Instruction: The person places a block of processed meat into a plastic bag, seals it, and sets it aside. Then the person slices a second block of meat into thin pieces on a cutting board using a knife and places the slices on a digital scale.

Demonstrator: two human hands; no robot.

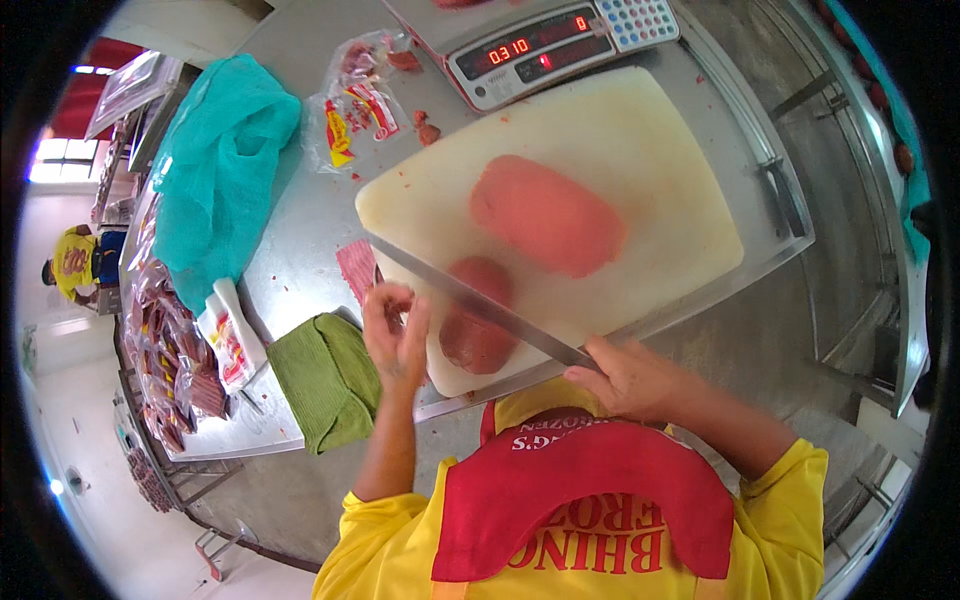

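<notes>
My right hand (628,378) grips the handle end of a long knife (515,325). Its blade slants up and left, passing over a dark reddish piece of meat (475,345) on the white cutting board (640,110). By the board's left edge is my left hand (398,335), its fingers curled together near the blade; what they hold, if anything, I cannot make out. Just beyond those fingers lies a thin pink slice of meat (354,268). A larger pink block of meat (547,215) rests at the middle of the board.
A digital scale (530,55) with lit red figures stands behind the board. Left of it are an opened plastic wrapper (345,120) and meat scraps. A teal sheet (225,160), white bag (232,340), folded green cloth (325,380) and packed meats (170,360) occupy the table's left side.
</notes>
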